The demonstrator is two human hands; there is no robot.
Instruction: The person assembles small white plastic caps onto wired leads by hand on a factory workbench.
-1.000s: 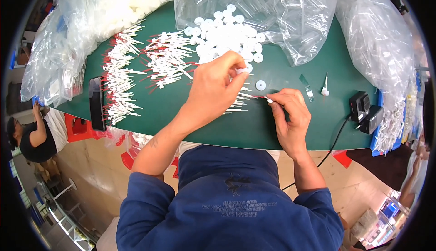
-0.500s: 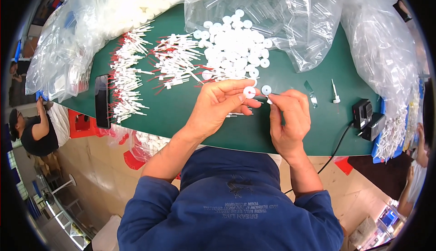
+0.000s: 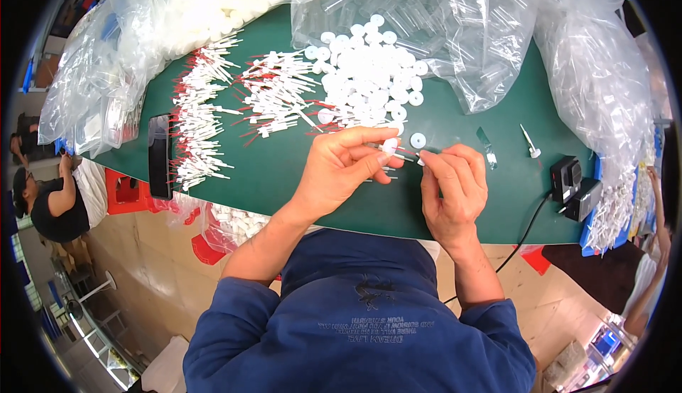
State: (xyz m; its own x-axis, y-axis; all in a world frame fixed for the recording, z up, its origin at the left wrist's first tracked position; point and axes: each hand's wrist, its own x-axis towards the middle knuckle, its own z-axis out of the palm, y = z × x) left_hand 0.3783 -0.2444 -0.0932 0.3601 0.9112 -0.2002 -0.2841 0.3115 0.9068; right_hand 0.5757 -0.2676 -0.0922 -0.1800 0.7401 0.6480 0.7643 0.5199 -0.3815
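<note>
My left hand (image 3: pixel 339 173) pinches a white round disc (image 3: pixel 390 146) between thumb and fingers, and the disc is turned partly edge-on. Close to its right, my right hand (image 3: pixel 455 190) is closed on a thin stick-like part with a white end (image 3: pixel 420 162); its fingers hide most of it. Whether the thin part touches the disc is too small to tell. A loose white disc with a centre hole (image 3: pixel 418 140) lies on the green table (image 3: pixel 341 212) just beyond the right fingertips. Beyond my left hand spreads a heap of white discs (image 3: pixel 369 73).
Thin white sticks with red ends lie in a long row (image 3: pixel 199 123) and a pile (image 3: pixel 277 94) at left. Also there: a black phone (image 3: pixel 160 157), clear plastic bags (image 3: pixel 476 38), a tape strip (image 3: pixel 486 148), a single white stick part (image 3: pixel 530 141) and black adapters (image 3: pixel 574 187).
The disc in my left hand has turned from facing up to partly edge-on. My right hand has shifted slightly right. The single stick part at right now lies at a different angle.
</note>
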